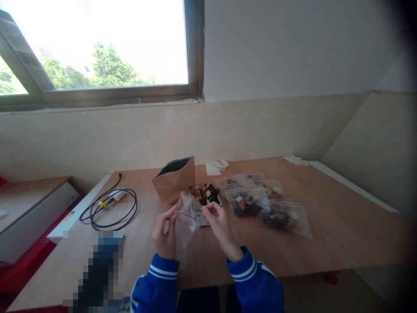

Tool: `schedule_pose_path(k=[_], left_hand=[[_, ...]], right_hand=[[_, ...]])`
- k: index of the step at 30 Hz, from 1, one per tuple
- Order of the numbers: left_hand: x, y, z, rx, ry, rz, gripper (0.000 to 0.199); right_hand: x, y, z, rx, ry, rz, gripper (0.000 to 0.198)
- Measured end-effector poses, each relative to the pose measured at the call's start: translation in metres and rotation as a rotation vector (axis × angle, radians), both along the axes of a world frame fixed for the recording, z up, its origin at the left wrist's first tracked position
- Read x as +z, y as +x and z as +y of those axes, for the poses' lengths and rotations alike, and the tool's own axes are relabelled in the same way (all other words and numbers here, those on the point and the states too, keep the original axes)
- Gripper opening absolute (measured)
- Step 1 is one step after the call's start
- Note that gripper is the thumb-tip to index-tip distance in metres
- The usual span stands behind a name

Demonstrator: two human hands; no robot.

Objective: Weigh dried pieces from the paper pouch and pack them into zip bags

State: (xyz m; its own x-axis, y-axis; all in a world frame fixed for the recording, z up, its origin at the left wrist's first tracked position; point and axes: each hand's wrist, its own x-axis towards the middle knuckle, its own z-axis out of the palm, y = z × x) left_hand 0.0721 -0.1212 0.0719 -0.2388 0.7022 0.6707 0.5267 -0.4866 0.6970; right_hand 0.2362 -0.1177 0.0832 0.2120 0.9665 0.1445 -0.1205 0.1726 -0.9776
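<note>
A clear zip bag (186, 230) with a red strip is stretched between my two hands, and I see nothing inside it. My left hand (164, 232) pinches its left edge near the strip. Thumb and finger of my right hand (219, 224) are closed on the bag's other side. Just behind the bag lies a light tray (221, 201) of dark and tan pieces (206, 191), its near part covered by the bag and my right hand. A brown paper bag (172, 184) stands with its top open, left of the tray.
Several filled zip bags (249, 204) lie to the right of the tray. A coiled black cable (137, 204) rests at the left, above a blurred-out dark object (97, 269). Crumpled white paper (220, 164) is near the wall. The wooden table (342, 226) has a second table (32, 200) left of it.
</note>
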Motion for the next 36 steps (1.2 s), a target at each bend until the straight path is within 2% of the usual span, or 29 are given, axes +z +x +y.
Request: schedule_pose_path(k=[2,4,7,11,13,18,22,25,31,36], left_hand=[[0.001,-0.005,0.002,0.073,0.016,-0.042,0.021],[0.001,-0.009,0.005,0.087,0.03,-0.035,0.02],[-0.003,-0.01,0.014,0.062,0.081,-0.004,0.022],[-0.012,-0.004,0.033,0.018,0.177,-0.045,0.027],[-0.017,0.0,0.044,0.019,0.18,-0.107,0.031],[-0.033,0.009,0.064,0.046,0.074,-0.233,0.039],[-0.048,0.008,0.068,0.014,-0.025,-0.273,0.043],[-0.055,0.005,0.066,0.013,-0.029,-0.279,0.042],[-0.053,0.006,0.065,-0.031,-0.008,-0.285,0.039],[-0.048,0.008,0.064,-0.021,-0.031,-0.327,0.041]], right_hand=[[-0.002,0.006,0.002,-0.067,-0.051,0.042,0.037],[-0.003,0.012,0.005,-0.04,-0.068,0.021,0.037],[-0.009,0.021,0.011,-0.029,0.049,-0.142,0.037],[-0.025,0.045,0.03,-0.22,0.2,-0.339,0.038],[-0.033,0.061,0.04,-0.243,0.227,-0.39,0.035],[-0.044,0.09,0.06,-0.177,0.294,-0.596,0.033],[-0.051,0.095,0.068,-0.076,0.327,-0.718,0.038],[-0.059,0.091,0.074,-0.047,0.317,-0.783,0.043],[-0.074,0.084,0.084,0.02,0.292,-0.909,0.057],[-0.08,0.081,0.085,0.001,0.283,-0.98,0.048]])
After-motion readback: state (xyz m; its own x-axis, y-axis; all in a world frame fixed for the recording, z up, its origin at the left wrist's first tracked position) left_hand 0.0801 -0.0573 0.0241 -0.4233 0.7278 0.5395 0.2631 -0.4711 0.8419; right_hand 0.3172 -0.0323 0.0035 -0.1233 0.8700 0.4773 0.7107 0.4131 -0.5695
